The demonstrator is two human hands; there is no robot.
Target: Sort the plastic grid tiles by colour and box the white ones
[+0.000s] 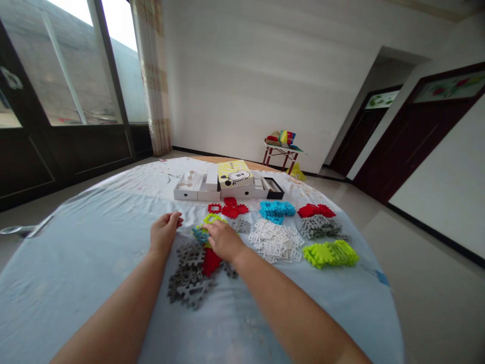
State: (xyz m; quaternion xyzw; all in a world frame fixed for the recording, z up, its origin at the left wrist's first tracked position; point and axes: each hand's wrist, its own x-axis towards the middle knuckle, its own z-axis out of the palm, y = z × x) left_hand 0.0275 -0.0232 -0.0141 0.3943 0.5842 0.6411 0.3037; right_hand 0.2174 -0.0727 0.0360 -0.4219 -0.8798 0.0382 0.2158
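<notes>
My left hand [164,233] hovers over the cloth left of the plastic pieces, its fingers curled in; whether anything is in them I cannot make out. Over the small middle pile, my right hand [225,241] has its fingertips closed at the edge of a blue interlocking building piece [199,234]. Lime green pieces [213,218] lie just beyond those fingertips, partly covered by the hand. Nearer to me is a loose heap of dark grey notched pieces [191,275], and a red piece [211,261] lies against it.
Right of my right hand lie white window-like pieces [275,240], a blue stack [276,210], a red stack [316,210], grey pieces [321,226] and a lime green row [331,254]. Red pieces [234,208] sit before white boxes [197,194] and a yellow cartoon box [235,174].
</notes>
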